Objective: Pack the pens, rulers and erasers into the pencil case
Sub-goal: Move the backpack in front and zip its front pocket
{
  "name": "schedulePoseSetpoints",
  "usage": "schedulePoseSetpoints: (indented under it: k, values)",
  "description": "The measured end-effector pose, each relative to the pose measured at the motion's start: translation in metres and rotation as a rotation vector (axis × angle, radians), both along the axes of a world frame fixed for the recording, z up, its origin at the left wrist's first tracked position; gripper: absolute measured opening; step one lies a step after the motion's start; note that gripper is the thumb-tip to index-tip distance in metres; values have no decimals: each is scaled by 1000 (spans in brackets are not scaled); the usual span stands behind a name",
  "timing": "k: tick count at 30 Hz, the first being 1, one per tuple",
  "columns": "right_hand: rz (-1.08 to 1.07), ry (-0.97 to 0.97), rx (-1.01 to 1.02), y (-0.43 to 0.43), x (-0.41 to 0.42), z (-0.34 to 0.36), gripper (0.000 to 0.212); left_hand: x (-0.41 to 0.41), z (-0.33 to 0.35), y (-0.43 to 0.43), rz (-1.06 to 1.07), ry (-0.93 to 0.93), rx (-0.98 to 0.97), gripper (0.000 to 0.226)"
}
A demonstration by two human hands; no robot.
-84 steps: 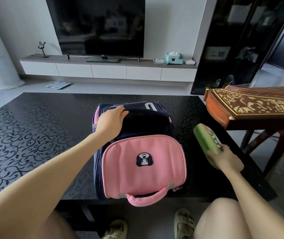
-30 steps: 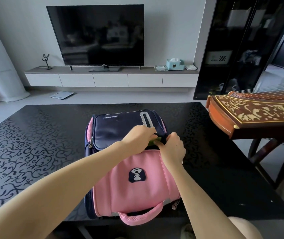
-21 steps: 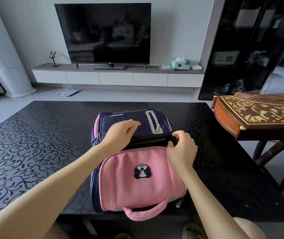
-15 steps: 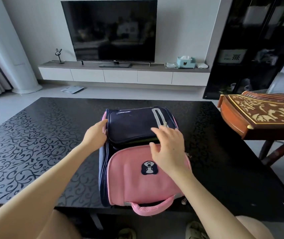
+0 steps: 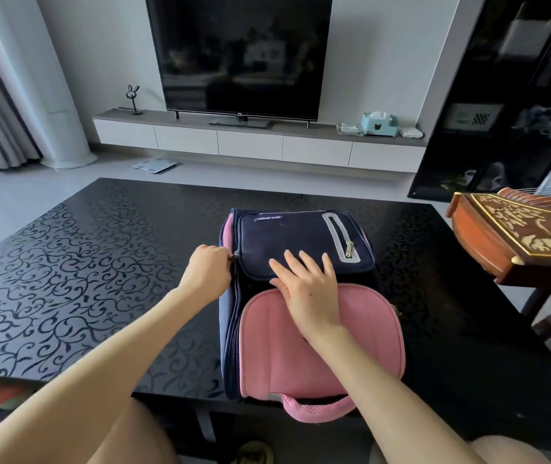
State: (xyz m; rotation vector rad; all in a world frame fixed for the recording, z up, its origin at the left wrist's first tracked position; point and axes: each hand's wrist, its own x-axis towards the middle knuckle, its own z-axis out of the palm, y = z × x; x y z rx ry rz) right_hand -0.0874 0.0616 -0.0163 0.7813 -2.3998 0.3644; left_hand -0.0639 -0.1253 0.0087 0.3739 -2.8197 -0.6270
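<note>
Fingers of our right hand [image 5: 307, 283] are lying spread and flat on the navy flap of the bag [image 5: 304, 242], holding nothing, the palm reaching over the top edge of the pink pocket [image 5: 321, 339]. Our left hand [image 5: 207, 272] is closing into a fist at the bag's left side, pinching at the zipper [image 5: 233, 257] there; we cannot tell whether the pull itself is between the fingers. The bag is lying on the black table [image 5: 83, 262], its pink handle [image 5: 317, 408] hanging over the near edge below our right wrist. No pencil case is showing around either hand. A carved instrument [image 5: 518, 239] is standing well right of our right hand.
</note>
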Motion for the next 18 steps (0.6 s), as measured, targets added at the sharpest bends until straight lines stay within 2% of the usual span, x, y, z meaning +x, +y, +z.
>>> schedulePoseSetpoints:
  k: [2, 5, 7, 10, 11, 13, 16, 18]
  values:
    - [-19, -25, -16, -3, 2, 0, 30, 12, 7, 6, 16, -23, 94, 33]
    - [-48, -60, -21, -10, 6, -2, 28, 41, 14, 31, -3, -50, 158, 21]
    - [-57, -87, -58, -13, 8, 0, 27, 51, 19, 44, -4, -93, 175, 28]
    - [-25, -36, -133, -17, 16, 9, 25, 42, 27, 47, 61, -116, 528, 28]
    - [7, 5, -143, -18, 22, 12, 23, 39, 32, 47, 78, -101, 567, 23]
    - [54, 72, -179, -24, 32, 16, 16, 36, 40, 51, 74, -107, 532, 21]
    - [9, 89, -271, -32, 38, 21, 16, 39, 43, 55, -20, -155, 381, 34]
    - [2, 100, -290, -34, 37, 20, 15, 43, 43, 50, -60, -131, 347, 35]
